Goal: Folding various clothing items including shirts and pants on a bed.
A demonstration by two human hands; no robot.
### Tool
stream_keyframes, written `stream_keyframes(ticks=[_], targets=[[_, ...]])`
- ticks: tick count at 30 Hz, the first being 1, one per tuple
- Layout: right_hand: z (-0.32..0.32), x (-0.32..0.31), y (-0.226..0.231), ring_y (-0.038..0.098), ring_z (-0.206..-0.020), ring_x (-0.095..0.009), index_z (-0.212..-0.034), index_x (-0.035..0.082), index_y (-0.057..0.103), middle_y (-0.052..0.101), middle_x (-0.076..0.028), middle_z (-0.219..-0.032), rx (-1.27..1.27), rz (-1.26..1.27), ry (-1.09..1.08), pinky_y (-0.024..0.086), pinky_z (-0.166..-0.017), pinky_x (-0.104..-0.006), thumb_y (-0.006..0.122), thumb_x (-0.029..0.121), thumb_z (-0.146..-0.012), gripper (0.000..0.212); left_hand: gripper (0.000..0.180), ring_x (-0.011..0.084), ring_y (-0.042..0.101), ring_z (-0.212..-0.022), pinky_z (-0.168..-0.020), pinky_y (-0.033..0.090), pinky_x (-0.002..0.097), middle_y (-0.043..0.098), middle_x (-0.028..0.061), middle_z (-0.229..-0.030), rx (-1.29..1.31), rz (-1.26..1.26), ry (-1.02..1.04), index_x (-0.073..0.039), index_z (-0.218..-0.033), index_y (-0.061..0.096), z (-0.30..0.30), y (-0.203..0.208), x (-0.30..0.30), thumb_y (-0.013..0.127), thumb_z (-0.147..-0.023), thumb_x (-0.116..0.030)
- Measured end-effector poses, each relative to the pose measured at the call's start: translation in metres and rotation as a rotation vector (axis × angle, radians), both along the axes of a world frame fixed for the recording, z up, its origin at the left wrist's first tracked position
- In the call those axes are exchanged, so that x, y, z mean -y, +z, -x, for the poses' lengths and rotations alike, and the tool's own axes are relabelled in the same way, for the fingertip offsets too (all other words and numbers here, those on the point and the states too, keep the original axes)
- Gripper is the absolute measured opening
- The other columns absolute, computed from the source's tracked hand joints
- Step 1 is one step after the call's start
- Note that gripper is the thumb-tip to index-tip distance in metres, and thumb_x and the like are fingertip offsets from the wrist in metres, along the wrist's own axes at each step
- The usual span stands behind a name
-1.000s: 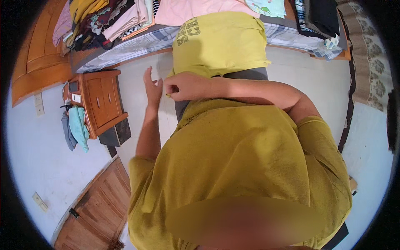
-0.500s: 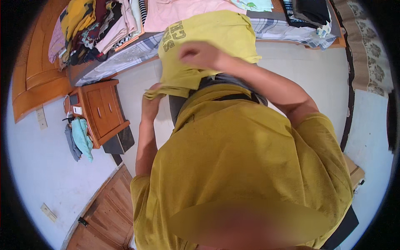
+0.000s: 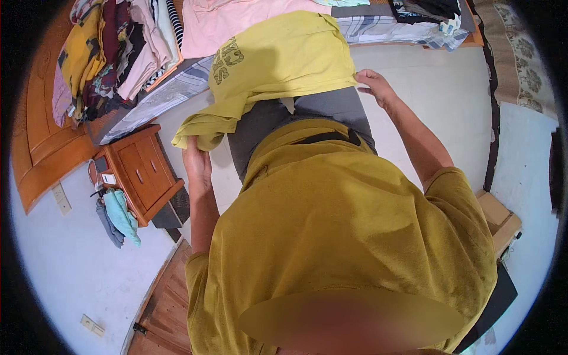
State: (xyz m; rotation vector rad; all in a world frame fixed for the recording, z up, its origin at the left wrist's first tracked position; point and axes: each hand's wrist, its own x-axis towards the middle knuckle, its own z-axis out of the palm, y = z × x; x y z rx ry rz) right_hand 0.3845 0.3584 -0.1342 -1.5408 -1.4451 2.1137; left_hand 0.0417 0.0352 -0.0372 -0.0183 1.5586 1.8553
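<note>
A yellow T-shirt (image 3: 290,56) with dark printing lies across the near edge of the bed and hangs down in front of my legs. Its left part is bunched up, and my left hand (image 3: 196,157) grips that gathered cloth from below. At the shirt's right edge, my right hand (image 3: 376,86) pinches the lower corner between thumb and fingers. Behind the yellow shirt a pink garment (image 3: 204,26) is spread on the bed, partly covered by it.
Several folded clothes (image 3: 106,53) are piled on the bed at the far left. A dark folded stack (image 3: 423,10) sits at the far right. A wooden nightstand (image 3: 139,171) stands to my left, with a teal cloth (image 3: 121,216) hanging beside it. A cardboard box (image 3: 500,222) is at my right.
My right hand has moved from over the middle of the shirt to its right corner. My left hand has moved left and down with the bunched cloth, stretching the shirt wider.
</note>
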Motion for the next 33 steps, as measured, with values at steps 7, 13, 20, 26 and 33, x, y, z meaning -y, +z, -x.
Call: stream_keyframes(ticks=[7,13,20,26,33], targets=[[-0.014,-0.018,0.02,0.054,-0.089,-0.013,-0.097,0.01,0.054,0.058,-0.002,-0.095,-0.055,0.082,-0.137,0.046,-0.08,-0.0338,0.059,0.03,-0.081,0.026,0.032,0.0215,0.05,-0.107,-0.093,0.04,0.0347,0.05,0.0115,-0.116,0.039,0.047,-0.068,0.001,-0.119,0.041,0.001,-0.001,0.018,0.045,-0.092,-0.015],[0.027,-0.003,0.013,0.045,-0.103,-0.019,-0.129,0.009,0.033,0.044,-0.009,-0.119,-0.007,0.267,-0.202,0.037,-0.083,-0.0353,0.053,0.06,-0.076,0.076,0.031,0.0204,0.05,-0.106,-0.093,0.039,0.0336,0.05,0.011,-0.115,0.041,0.09,-0.069,0.0,-0.118,0.042,-0.005,0.005,0.012,0.046,-0.091,-0.016],[0.02,-0.014,-0.006,0.051,-0.077,-0.011,-0.101,0.008,0.054,0.057,-0.002,-0.087,-0.013,-0.04,-0.05,0.039,-0.069,-0.0248,0.062,0.029,-0.075,0.034,0.03,0.0204,0.05,-0.105,-0.093,0.039,0.0341,0.051,0.0109,-0.114,0.033,-0.016,-0.086,0.0,-0.116,0.044,-0.003,-0.008,0.025,0.048,-0.09,-0.014],[-0.021,-0.002,0.027,0.051,-0.069,-0.009,-0.085,0.008,0.057,0.055,0.0,-0.077,0.004,-0.137,0.127,0.041,-0.059,-0.0227,0.056,0.012,-0.075,0.011,0.032,0.0187,0.051,-0.103,-0.092,0.038,0.0315,0.055,0.0086,-0.109,0.071,0.27,-0.375,0.002,-0.11,0.05,0.018,-0.01,0.078,0.057,-0.084,-0.016],[0.021,-0.05,-0.005,0.055,-0.074,-0.011,-0.099,0.002,0.055,0.058,-0.004,-0.083,0.096,-0.762,-0.008,0.046,-0.064,-0.0245,0.057,0.028,-0.083,0.031,0.032,0.0176,0.052,-0.102,-0.09,0.038,0.0303,0.056,0.0085,-0.11,0.066,0.258,-0.492,0.002,-0.112,0.051,0.015,-0.012,0.069,0.056,-0.084,-0.014]])
